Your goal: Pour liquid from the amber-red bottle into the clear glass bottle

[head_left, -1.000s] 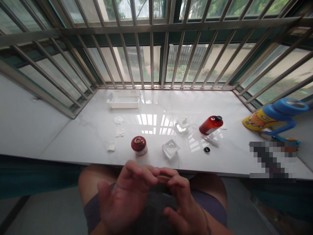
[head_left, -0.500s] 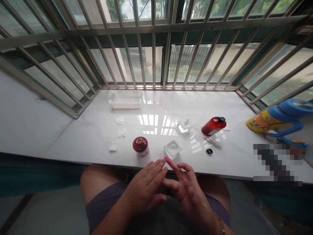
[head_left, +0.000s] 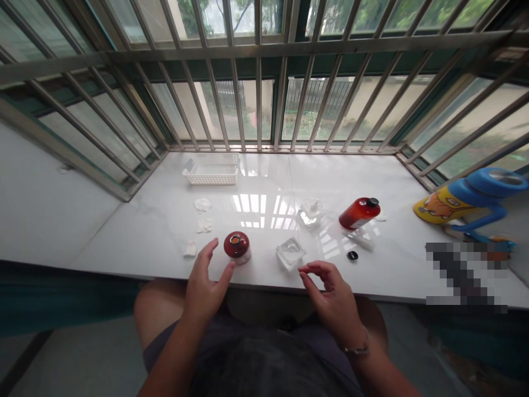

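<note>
Head view: left hand (head_left: 204,281) is spread wide, thumb and forefinger flanking, not touching, the upright red bottle (head_left: 237,246) just beyond, on the sill's (head_left: 136,231) near edge. Right hand (head_left: 330,289), fingers loosely curled and empty, lies farther right, near the clear dish (head_left: 290,252).

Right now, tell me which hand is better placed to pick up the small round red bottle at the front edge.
Left. The left hand is open right beside the red bottle, thumb and fingers spread toward it. The right hand sits farther off, nearest the clear glass dish.
</note>
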`<control>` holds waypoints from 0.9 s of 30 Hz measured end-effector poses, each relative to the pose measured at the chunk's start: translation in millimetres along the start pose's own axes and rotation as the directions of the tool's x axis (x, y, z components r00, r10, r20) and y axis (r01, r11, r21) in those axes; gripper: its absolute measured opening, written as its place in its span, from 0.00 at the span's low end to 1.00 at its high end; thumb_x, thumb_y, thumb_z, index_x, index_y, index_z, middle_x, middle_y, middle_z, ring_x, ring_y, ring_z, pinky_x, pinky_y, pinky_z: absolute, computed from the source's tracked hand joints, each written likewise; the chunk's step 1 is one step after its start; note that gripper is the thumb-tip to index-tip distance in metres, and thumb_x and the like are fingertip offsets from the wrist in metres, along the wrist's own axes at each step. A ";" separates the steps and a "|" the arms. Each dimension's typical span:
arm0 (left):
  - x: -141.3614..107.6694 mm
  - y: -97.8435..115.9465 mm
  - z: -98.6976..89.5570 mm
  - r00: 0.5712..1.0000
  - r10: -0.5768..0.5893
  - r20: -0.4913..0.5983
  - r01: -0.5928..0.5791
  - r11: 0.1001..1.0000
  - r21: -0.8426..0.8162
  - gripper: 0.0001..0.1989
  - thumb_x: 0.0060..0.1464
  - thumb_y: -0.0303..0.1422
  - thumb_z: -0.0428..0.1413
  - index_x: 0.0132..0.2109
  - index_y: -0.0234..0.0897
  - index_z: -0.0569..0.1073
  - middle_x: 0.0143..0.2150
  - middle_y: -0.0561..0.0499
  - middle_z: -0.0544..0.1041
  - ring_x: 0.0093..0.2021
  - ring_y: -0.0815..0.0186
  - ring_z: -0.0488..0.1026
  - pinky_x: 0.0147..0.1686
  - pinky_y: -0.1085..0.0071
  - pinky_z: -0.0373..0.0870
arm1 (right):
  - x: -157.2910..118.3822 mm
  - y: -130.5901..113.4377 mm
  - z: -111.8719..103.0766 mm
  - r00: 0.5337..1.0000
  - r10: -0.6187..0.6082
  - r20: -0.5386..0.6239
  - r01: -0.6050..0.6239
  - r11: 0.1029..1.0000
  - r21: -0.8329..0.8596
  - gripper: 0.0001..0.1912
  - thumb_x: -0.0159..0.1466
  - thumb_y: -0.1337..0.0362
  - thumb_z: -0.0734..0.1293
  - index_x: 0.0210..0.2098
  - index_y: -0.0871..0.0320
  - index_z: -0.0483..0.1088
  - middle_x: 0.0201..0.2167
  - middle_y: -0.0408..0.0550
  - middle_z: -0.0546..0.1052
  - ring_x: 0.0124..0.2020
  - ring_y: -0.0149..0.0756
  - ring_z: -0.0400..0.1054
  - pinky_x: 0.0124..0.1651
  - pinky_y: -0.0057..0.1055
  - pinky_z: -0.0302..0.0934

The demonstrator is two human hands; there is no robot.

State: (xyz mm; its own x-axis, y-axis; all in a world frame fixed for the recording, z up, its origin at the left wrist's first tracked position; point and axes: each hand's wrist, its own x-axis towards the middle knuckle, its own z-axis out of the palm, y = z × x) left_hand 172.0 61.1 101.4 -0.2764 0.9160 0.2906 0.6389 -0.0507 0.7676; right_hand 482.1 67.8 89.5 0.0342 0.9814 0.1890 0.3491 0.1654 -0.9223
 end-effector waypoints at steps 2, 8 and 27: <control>3.6 -9.2 8.0 0.991 -0.115 0.065 0.119 0.991 -0.069 0.36 0.63 0.45 0.66 0.73 0.47 0.66 0.75 0.42 0.69 0.72 0.47 0.71 0.73 0.45 0.68 | 12.9 14.5 -5.1 0.992 -0.128 -0.017 0.125 0.982 -0.143 0.13 0.72 0.54 0.72 0.52 0.49 0.72 0.46 0.52 0.83 0.50 0.49 0.79 0.57 0.52 0.75; 14.6 -14.1 22.0 0.967 -0.147 0.210 0.163 0.985 -0.059 0.47 0.55 0.45 0.71 0.76 0.45 0.60 0.77 0.40 0.66 0.76 0.45 0.65 0.75 0.44 0.62 | 49.2 50.8 -10.6 0.960 -0.178 0.217 0.210 0.968 -0.134 0.42 0.66 0.52 0.77 0.74 0.48 0.58 0.74 0.57 0.66 0.74 0.56 0.63 0.72 0.58 0.66; 18.5 -7.5 26.2 0.968 -0.125 0.219 0.153 0.981 -0.118 0.34 0.52 0.44 0.73 0.63 0.44 0.72 0.60 0.45 0.80 0.58 0.51 0.81 0.64 0.51 0.75 | 65.6 66.4 13.8 0.951 -0.090 0.295 0.139 0.979 -0.147 0.46 0.60 0.55 0.81 0.72 0.50 0.60 0.69 0.58 0.68 0.69 0.56 0.66 0.69 0.57 0.67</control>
State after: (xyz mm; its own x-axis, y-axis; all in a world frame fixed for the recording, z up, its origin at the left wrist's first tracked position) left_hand 180.9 88.8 86.1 -0.1900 0.9799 0.0607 0.5001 0.0434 0.8649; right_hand 494.6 144.5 35.9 -0.2755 0.9473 0.1635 0.4845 0.2837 -0.8275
